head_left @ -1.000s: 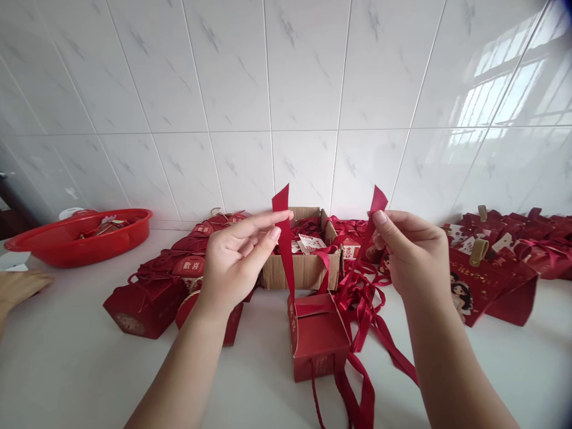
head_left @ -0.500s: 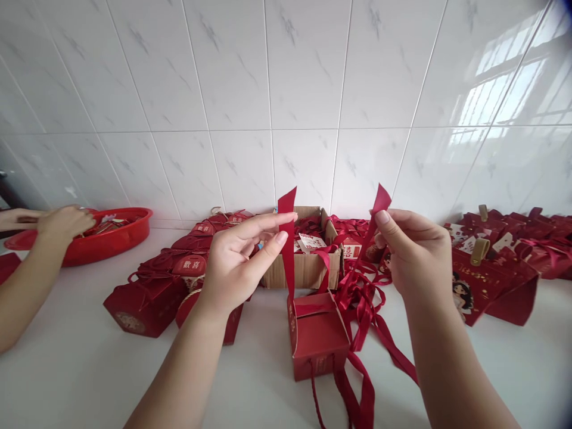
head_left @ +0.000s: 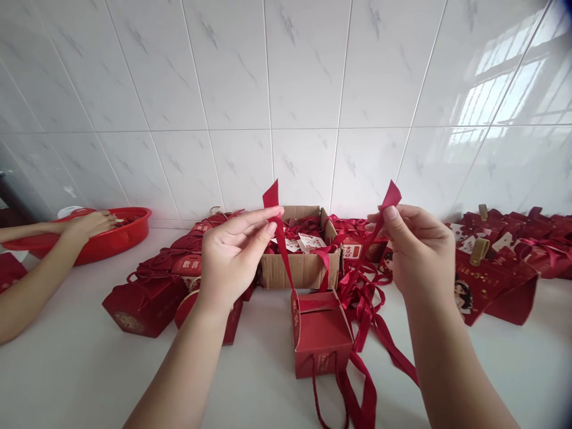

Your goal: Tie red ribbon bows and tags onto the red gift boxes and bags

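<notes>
My left hand (head_left: 239, 250) pinches one end of a red ribbon (head_left: 283, 253) between thumb and forefinger, its slanted tip standing up above the fingers. Opposite it, my right hand (head_left: 415, 250) pinches another ribbon end (head_left: 391, 195), also pointing up. From the left hand the strip runs down to a small red gift box (head_left: 322, 333) on the white table. The strip from the right hand drops towards a heap of loose ribbons (head_left: 364, 310) beside that box. A thin cord handle (head_left: 316, 393) hangs from the box's near side.
Behind the gift box stands a cardboard box (head_left: 292, 272) holding ribbons and white cards. Finished-looking red boxes (head_left: 145, 304) crowd the left, and red bags (head_left: 496, 286) the right. At far left, another person's hand (head_left: 89, 229) reaches into a red plastic basin (head_left: 136, 232).
My hands have moved farther apart, pulling the ribbon ends outward. The gift box has shifted slightly right. The other person's hand has moved right, into the basin.
</notes>
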